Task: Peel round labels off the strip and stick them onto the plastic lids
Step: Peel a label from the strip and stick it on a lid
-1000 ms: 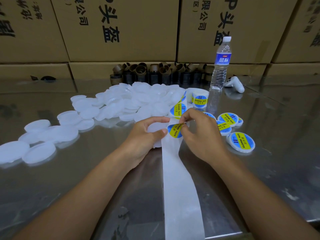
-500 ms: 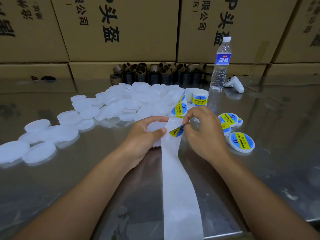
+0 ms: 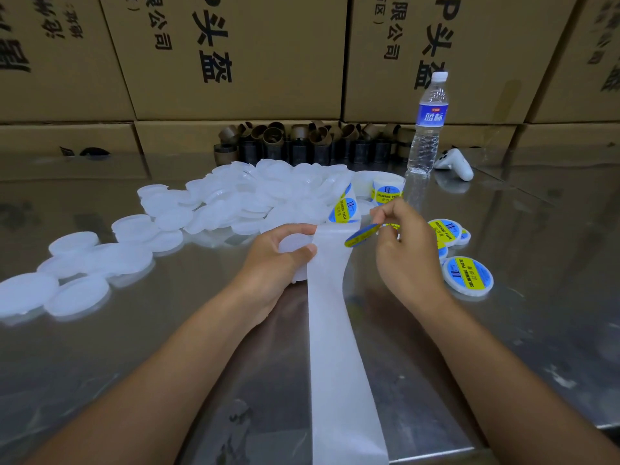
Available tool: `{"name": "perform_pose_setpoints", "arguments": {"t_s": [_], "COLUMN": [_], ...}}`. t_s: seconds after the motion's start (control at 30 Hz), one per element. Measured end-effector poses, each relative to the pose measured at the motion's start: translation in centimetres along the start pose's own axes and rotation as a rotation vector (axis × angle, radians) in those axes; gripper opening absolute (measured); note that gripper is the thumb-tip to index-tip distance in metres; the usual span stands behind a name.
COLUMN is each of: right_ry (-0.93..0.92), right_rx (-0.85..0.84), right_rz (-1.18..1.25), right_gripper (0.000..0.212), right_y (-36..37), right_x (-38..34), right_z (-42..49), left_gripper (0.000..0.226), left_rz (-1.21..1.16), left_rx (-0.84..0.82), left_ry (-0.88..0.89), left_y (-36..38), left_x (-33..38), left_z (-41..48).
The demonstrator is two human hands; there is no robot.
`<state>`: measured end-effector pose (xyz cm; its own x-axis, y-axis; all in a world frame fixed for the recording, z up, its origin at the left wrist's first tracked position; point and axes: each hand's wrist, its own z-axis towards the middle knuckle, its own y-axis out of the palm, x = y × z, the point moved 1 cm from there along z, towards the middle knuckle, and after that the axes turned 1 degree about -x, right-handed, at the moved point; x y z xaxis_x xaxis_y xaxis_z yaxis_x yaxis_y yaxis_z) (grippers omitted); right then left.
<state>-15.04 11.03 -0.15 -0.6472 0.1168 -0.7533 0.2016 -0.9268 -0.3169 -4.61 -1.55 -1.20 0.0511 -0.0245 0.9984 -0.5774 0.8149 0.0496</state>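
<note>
Just right of the strip's (image 3: 332,313) far fold, the right hand (image 3: 407,256) pinches a round label (image 3: 360,233), held edge-on. The left hand (image 3: 278,263) grips a plain lid (image 3: 292,241), thumb at the strip's left edge.

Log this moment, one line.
left hand: holds lid, thumb on strip | right hand: pinches round label | label not yet on lid

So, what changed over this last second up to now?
The right hand drew the round blue-and-yellow label rightward off the white backing strip. The label now shows edge-on at the strip's right edge, pinched by that hand. Whether its last edge is free I cannot tell. The left hand kept holding the plain white plastic lid and the strip. The loose lids stayed put.
</note>
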Motion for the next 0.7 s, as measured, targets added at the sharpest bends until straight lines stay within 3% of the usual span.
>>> {"name": "perform_pose_setpoints", "arguments": {"t_s": [0.4,0.7], "right_ry": [0.103,0.191], "right_rx": [-0.048,-0.176], "right_rz": [0.383,0.474], "right_gripper": [0.045,0.047], "right_y": [-0.4,-0.7], "right_x": [-1.2,-1.5], "right_z": [0.3,0.1], "left_gripper": [0.017,0.01], "left_rz": [-0.122,-0.456], "left_rx": [0.13,-0.095], "left_ry": [0.052,-0.025], "left_y": [-0.6,0.0], "left_x": [-0.2,0.8], "left_z": [0.8,0.5]}}
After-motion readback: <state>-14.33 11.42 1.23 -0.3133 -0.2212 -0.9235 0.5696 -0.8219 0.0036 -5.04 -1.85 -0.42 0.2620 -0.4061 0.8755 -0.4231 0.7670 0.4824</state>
